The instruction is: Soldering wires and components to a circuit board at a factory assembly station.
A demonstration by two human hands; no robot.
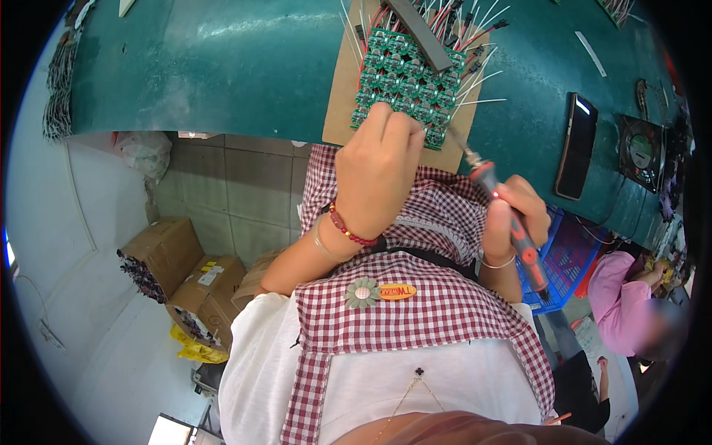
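A block of small green circuit boards (404, 80) lies on a brown sheet (340, 104) on the table, with red, black and white wires fanning out from its far side. A dark flat bar (420, 35) rests across the boards. Over their near edge, my left hand (377, 167) is closed in a pinch; whatever sits between its fingertips is hidden. My right hand (529, 204) grips the grey and red handle of a soldering iron (485, 178). The iron's slim tip points at the near right corner of the boards, close to my left fingers; contact cannot be made out.
On the green table (215, 74), a phone (576, 148) and a small black fan (642, 152) stand to the right. A thin white strip (590, 53) lies beyond them. Below the edge is a blue basket (565, 256). Cardboard boxes (167, 248) sit left; another person (617, 300) is at right.
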